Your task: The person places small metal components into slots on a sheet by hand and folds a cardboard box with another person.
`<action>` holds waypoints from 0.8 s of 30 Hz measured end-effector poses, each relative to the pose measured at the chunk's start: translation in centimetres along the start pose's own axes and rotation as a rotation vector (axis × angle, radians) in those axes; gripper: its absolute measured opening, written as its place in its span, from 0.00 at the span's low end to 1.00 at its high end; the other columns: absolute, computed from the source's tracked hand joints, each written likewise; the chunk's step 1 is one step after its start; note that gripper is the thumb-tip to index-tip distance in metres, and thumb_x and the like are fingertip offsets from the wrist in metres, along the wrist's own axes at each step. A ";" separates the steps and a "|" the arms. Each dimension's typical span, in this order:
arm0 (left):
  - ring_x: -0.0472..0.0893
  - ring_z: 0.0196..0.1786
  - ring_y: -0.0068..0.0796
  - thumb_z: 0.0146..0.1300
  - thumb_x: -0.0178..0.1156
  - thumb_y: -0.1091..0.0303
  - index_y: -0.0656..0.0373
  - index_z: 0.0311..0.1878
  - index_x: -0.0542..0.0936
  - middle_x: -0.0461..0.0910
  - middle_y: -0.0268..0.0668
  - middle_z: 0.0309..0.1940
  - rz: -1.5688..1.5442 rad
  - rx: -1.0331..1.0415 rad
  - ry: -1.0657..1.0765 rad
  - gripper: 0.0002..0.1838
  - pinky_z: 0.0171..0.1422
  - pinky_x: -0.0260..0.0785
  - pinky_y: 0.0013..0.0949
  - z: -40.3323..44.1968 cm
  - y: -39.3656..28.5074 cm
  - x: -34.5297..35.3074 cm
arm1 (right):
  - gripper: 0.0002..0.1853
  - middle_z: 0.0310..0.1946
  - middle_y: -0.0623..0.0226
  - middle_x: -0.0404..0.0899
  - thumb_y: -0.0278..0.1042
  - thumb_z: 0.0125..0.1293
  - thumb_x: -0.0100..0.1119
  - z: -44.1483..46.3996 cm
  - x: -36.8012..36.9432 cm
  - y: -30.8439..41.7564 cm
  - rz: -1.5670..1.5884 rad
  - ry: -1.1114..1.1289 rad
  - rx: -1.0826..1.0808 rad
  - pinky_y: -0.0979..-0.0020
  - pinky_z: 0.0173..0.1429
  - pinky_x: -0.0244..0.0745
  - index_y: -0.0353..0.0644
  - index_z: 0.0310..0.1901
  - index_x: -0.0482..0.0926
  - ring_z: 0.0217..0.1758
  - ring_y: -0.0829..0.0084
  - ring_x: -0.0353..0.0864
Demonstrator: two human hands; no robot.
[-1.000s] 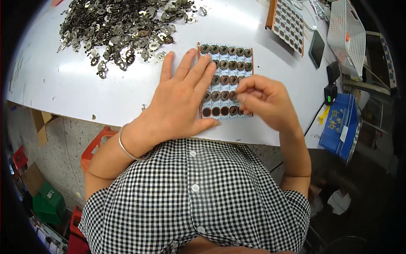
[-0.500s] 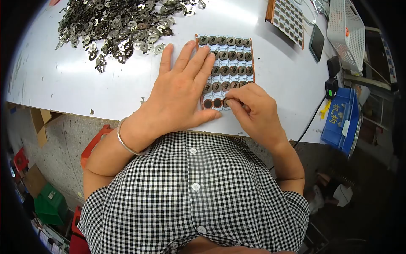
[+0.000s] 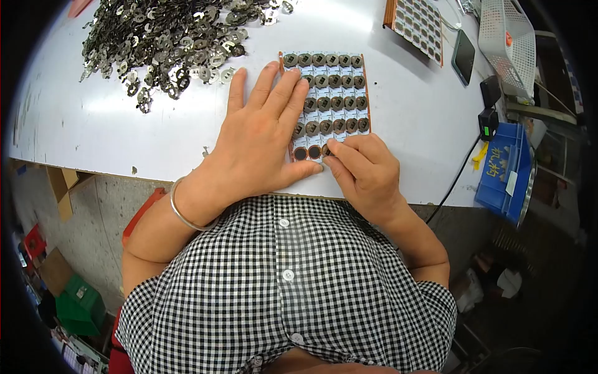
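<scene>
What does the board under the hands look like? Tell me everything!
The board is whitish with orange edges, and lies flat on the shiny table. Rows of round, grey, metal-looking pieces cover most of it. Two dark circles show at its near left corner. The left hand lies spread over its left side. The right hand's fingertips touch the nearest row, hiding some of it.

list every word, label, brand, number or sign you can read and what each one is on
"机构", yellow, on the blue bin; the second character is less certain
White label on the same bin: too small to read
Green display on the black device: too small to read
Print on the board of discs: too small to read
Label on the green bin: too small and blurred to read
</scene>
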State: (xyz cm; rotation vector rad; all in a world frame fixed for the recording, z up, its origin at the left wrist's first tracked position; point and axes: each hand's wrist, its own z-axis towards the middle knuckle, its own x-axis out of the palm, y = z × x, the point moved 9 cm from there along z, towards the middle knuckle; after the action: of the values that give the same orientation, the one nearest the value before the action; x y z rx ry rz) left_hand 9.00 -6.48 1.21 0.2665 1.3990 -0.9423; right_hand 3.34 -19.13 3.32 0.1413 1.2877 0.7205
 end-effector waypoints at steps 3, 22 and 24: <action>0.58 0.80 0.59 0.52 0.67 0.31 0.73 0.71 0.69 0.66 0.55 0.73 -0.013 0.001 -0.005 0.57 0.81 0.39 0.67 0.0 -0.1 -0.1 | 0.13 0.35 0.66 0.80 0.25 0.56 0.72 0.1 0.0 0.0 0.032 -0.005 0.024 0.65 0.39 0.78 0.38 0.44 0.85 0.39 0.65 0.82; 0.58 0.79 0.60 0.51 0.69 0.33 0.74 0.71 0.68 0.65 0.56 0.73 -0.049 -0.012 0.012 0.57 0.81 0.39 0.68 0.0 0.1 0.1 | 0.13 0.35 0.65 0.81 0.27 0.58 0.70 1.6 -0.8 0.4 -0.026 0.135 -0.036 0.61 0.43 0.74 0.39 0.45 0.85 0.38 0.65 0.82; 0.58 0.79 0.61 0.50 0.69 0.33 0.74 0.70 0.68 0.66 0.56 0.73 -0.051 -0.007 0.012 0.57 0.80 0.40 0.69 0.0 0.1 0.0 | 0.11 0.35 0.62 0.82 0.28 0.60 0.69 4.1 -1.4 -1.3 0.111 0.094 -0.052 0.59 0.46 0.77 0.38 0.45 0.85 0.39 0.61 0.83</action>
State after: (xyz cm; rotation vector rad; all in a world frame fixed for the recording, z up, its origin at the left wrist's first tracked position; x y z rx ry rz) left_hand 9.09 -6.43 1.18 0.2322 1.4254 -0.9792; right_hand 7.40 -19.69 5.08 0.1386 1.3569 0.8638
